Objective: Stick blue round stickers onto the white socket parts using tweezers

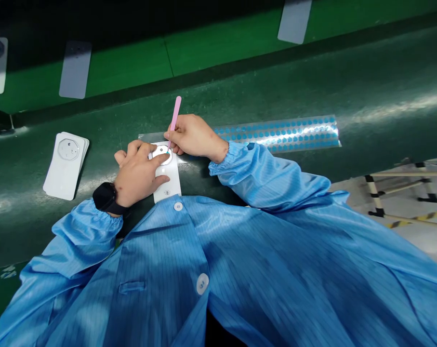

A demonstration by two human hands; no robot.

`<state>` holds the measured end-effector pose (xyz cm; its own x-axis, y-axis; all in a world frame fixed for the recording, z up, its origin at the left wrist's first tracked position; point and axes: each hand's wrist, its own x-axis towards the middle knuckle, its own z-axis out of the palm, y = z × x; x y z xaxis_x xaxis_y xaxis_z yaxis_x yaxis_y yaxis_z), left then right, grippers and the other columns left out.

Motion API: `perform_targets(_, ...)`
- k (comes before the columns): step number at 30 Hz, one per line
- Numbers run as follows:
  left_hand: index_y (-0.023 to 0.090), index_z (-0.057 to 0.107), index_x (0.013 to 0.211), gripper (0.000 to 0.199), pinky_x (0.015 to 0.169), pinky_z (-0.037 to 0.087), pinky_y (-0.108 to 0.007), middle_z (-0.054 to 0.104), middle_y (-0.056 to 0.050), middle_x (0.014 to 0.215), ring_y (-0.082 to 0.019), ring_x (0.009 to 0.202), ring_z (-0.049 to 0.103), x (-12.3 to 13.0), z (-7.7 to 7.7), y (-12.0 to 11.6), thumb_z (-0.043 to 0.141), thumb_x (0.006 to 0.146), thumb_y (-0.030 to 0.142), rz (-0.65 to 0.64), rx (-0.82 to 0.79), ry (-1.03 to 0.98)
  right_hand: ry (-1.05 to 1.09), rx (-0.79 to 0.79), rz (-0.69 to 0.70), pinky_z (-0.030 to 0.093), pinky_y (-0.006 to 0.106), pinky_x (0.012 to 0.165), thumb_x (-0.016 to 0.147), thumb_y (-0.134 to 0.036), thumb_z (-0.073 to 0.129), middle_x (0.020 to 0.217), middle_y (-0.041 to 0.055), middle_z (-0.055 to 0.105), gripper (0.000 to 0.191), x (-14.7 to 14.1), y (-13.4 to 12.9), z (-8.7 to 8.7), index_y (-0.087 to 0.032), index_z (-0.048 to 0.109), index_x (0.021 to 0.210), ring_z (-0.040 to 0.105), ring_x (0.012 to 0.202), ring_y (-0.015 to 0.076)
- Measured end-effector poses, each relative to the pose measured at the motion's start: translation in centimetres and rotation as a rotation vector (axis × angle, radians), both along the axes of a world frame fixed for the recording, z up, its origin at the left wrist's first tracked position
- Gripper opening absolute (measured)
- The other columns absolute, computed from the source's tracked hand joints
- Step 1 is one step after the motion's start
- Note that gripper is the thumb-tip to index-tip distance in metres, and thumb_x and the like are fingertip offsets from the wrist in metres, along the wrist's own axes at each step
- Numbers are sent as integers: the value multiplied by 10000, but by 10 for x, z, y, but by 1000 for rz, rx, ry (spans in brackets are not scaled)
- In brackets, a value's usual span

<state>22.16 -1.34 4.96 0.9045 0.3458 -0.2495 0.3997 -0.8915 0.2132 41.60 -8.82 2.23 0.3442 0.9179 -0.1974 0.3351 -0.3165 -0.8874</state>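
My right hand (pixel 192 137) grips a pair of pink tweezers (pixel 174 120), their tip reaching down to the round socket face of a white plug-in unit (pixel 166 180). That unit lies flat on the dark green belt (pixel 240 96), and my left hand (pixel 139 173) holds it down, fingers spread over its upper part. A black wristwatch (pixel 106 198) sits on my left wrist. The tweezer tip is small and partly hidden, so I cannot tell whether it carries anything. Beyond my right hand lies a clear strip of small blue round stickers (pixel 276 135).
A stack of white plug-in units (pixel 64 166) lies left of my hands. Several more white units rest on the green surface at the far side. My blue coat fills the bottom of the view. Metal frame legs and striped floor tape show at the right.
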Motion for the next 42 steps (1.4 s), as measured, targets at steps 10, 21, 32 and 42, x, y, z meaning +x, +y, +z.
perform_targets(10,292,781,1424,535,1092,429,-696,631,-191,1512,-524,1472,454,6,1,1,888,904,358,21,-16,14,-528,221,30,586,417,1004,1051,-186,532,1057,94,758,178,4,-39,15,-203,704,1007,717,1038,259)
perform_targets(21,148,623,1272,602,1021,462,-574,660,-230,1427,-475,1410,487,7,-9,1,970,818,334,88,-49,-32,-879,-210,484,496,391,826,1158,-275,426,1359,224,730,461,-38,-53,16,-113,758,1435,742,1110,333)
perform_targets(32,176,577,1229,671,1030,480,-565,632,-211,1404,-469,1400,491,16,-13,6,1005,761,395,75,-72,-26,-839,-305,488,524,393,861,1156,-282,505,1455,162,712,402,-33,-46,26,-161,743,1457,753,1232,341)
perform_targets(42,179,556,1246,670,1054,483,-553,612,-212,1432,-443,1402,485,21,-1,-1,999,768,332,197,-119,60,-848,-311,549,561,393,860,1108,-229,555,1422,184,717,363,-29,-36,36,-153,753,1404,770,1199,344)
